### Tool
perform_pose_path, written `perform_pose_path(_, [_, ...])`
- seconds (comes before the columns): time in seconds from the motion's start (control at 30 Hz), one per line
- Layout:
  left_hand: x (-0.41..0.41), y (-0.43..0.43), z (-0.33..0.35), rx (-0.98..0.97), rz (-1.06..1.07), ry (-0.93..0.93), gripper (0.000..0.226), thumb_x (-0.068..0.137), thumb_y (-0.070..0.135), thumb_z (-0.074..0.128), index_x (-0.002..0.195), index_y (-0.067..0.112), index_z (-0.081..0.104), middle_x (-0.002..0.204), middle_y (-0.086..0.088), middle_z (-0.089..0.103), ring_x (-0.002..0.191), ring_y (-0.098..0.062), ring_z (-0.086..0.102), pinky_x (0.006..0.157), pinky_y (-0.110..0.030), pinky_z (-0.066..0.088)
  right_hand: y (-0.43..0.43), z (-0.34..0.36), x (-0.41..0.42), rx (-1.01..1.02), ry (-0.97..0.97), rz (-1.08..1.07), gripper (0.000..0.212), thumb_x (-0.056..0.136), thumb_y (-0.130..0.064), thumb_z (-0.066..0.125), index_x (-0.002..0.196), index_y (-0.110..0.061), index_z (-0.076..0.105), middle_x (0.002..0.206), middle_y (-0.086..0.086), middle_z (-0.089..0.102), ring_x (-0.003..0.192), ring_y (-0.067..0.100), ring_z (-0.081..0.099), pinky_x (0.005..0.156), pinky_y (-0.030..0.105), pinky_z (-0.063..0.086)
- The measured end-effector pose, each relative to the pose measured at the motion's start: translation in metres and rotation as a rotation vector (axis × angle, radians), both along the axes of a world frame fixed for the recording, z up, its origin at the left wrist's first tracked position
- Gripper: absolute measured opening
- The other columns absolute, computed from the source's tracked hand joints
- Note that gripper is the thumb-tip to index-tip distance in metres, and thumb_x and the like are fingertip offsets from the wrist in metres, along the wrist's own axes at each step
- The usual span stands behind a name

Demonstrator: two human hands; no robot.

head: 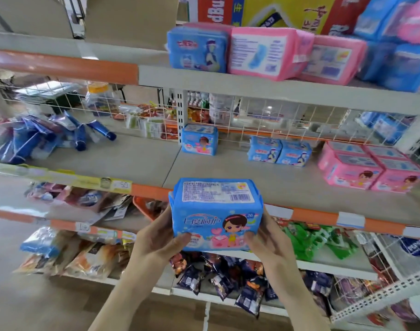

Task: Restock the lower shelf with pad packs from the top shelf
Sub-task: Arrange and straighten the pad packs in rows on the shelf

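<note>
Hands meet at the lower middle of the frame around one blue pad pack [216, 215]. The left hand [156, 237] clasps its left end and the right hand [271, 240] its right end, thumbs across the printed front, so both grips are closed on the pack. It is carried upright, cartoon face toward the camera and barcode panel on top, probably so it can go onto the shelf facing outward like its neighbours. The pack hangs in the air just in front of the orange edge of the lower shelf [228, 168], not yet resting on it.

That shelf is thinly stocked: a matching blue pack [199, 142] stands alone at the back by the wire grid, two other blue packs [279, 151] sit right of it, and a block of pink packs [368, 167] fills the right side. Bare board lies between, which looks like the gap to fill. The top shelf [251, 86], in the upper right, holds a crowded row of blue and pink packs [259, 52], the supply.
</note>
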State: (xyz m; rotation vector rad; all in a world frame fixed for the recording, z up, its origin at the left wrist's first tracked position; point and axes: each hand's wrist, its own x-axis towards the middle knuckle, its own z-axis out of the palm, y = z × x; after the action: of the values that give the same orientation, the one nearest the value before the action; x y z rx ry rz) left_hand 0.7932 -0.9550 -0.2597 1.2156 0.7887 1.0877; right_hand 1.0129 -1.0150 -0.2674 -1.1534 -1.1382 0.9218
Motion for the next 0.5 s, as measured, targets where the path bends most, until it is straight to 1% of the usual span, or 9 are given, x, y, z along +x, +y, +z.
perform_pose_path(0.03, [-0.005,0.007,0.000,-0.005,-0.005,0.007,0.056,0.072,0.018,0.077,0.126,0.021,0.060,0.110,-0.001,0.076,0.105,-0.019,0.072,0.077,-0.025,0.059,0.004,0.000,-0.006,0.003,0.000,-0.013,0.057,0.092,-0.017,0.066,0.144,-0.020,0.046,0.133,-0.009,0.064,0.126,0.011,0.058,0.093,0.019,0.050])
perform_pose_path(0.1, [-0.012,0.019,0.003,-0.014,0.005,0.031,0.066,0.062,0.045,0.088,0.121,0.028,0.061,0.109,0.004,0.076,0.102,-0.015,0.072,0.077,-0.023,0.058,0.012,0.002,-0.015,0.006,0.001,-0.054,0.054,0.090,-0.015,0.061,0.141,-0.023,0.047,0.130,-0.014,0.065,0.123,0.006,0.059,0.092,0.015,0.048])
perform_pose_path(0.13, [-0.015,0.025,0.003,-0.026,0.001,0.042,0.069,0.058,0.052,0.089,0.119,0.031,0.061,0.108,0.005,0.076,0.101,-0.014,0.073,0.078,-0.023,0.058,0.016,0.003,-0.018,0.002,-0.003,-0.067,0.054,0.089,-0.014,0.059,0.141,-0.024,0.048,0.129,-0.015,0.065,0.122,0.005,0.059,0.092,0.014,0.048])
perform_pose_path(0.17, [-0.016,0.031,0.001,-0.032,-0.010,0.053,0.062,0.064,0.048,0.087,0.118,0.030,0.061,0.107,0.005,0.077,0.100,-0.014,0.073,0.078,-0.023,0.058,0.018,0.002,-0.020,-0.005,-0.013,-0.074,0.054,0.089,-0.014,0.058,0.141,-0.023,0.048,0.129,-0.015,0.066,0.122,0.005,0.060,0.092,0.014,0.048])
perform_pose_path(0.23, [-0.016,0.040,0.001,-0.043,-0.026,0.062,0.046,0.074,0.024,0.075,0.118,0.027,0.061,0.103,0.007,0.077,0.098,-0.013,0.073,0.077,-0.021,0.058,0.022,0.003,-0.023,-0.008,-0.033,-0.090,0.054,0.088,-0.015,0.058,0.141,-0.024,0.047,0.127,-0.019,0.066,0.121,0.002,0.059,0.092,0.013,0.047])
perform_pose_path(0.27, [-0.014,0.044,0.002,-0.045,-0.035,0.062,0.045,0.074,0.017,0.070,0.117,0.027,0.060,0.101,0.008,0.077,0.096,-0.010,0.073,0.076,-0.019,0.057,0.024,0.003,-0.022,-0.009,-0.040,-0.100,0.054,0.088,-0.016,0.058,0.140,-0.025,0.048,0.127,-0.021,0.065,0.121,0.000,0.059,0.092,0.011,0.046])
perform_pose_path(0.33, [-0.007,0.050,0.003,-0.033,-0.052,0.080,0.043,0.076,0.012,0.067,0.116,0.026,0.061,0.099,0.009,0.077,0.093,-0.007,0.073,0.074,-0.018,0.057,0.029,0.003,-0.016,-0.017,-0.051,-0.108,0.056,0.087,-0.018,0.059,0.141,-0.025,0.047,0.128,-0.021,0.064,0.122,0.000,0.058,0.092,0.010,0.045])
perform_pose_path(0.4, [0.000,0.057,0.001,-0.038,-0.069,0.082,0.039,0.083,0.005,0.065,0.117,0.024,0.061,0.099,0.009,0.078,0.092,-0.007,0.073,0.072,-0.018,0.057,0.035,0.003,-0.007,-0.028,-0.061,-0.118,0.060,0.087,-0.019,0.060,0.145,-0.025,0.045,0.133,-0.016,0.063,0.125,0.004,0.057,0.094,0.014,0.047])
perform_pose_path(0.5, [0.015,0.069,-0.002,-0.047,-0.087,0.095,0.037,0.088,-0.003,0.061,0.117,0.020,0.062,0.097,0.008,0.078,0.090,-0.007,0.074,0.068,-0.016,0.056,0.046,0.001,0.010,-0.039,-0.056,-0.118,0.065,0.090,-0.016,0.059,0.149,-0.031,0.037,0.137,-0.011,0.061,0.129,0.008,0.055,0.102,0.025,0.048])
